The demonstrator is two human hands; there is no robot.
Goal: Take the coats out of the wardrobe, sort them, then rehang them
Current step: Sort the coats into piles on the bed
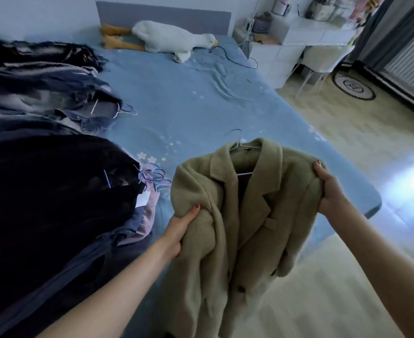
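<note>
1. An olive-green wool coat point(245, 206) is held up in the air over the near corner of the bed point(196, 98), its lower part hanging down over the wooden floor point(347, 147).
2. The left hand point(180, 230) grips the coat's left shoulder, thumb on top and fingers curled into the fabric.
3. The right hand point(329, 189) grips the coat's other shoulder, fingers wrapped over its edge.
4. A white wire hanger point(240, 145) sits inside the coat's collar, its hook pointing away from the person.
5. On the left part of the bed lies a heap of dark coats point(45, 191), with blue and purple hangers point(156, 176) sticking out just beside the held coat.
6. Farther up the bed lies a second pile of grey and denim garments point(37, 89).
7. A white plush goose point(174, 37) lies near the headboard, with a dark cable point(235, 57) trailing across the blue sheet.
8. A white desk point(315, 35) and chair point(323, 59) stand to the right of the bed.
</note>
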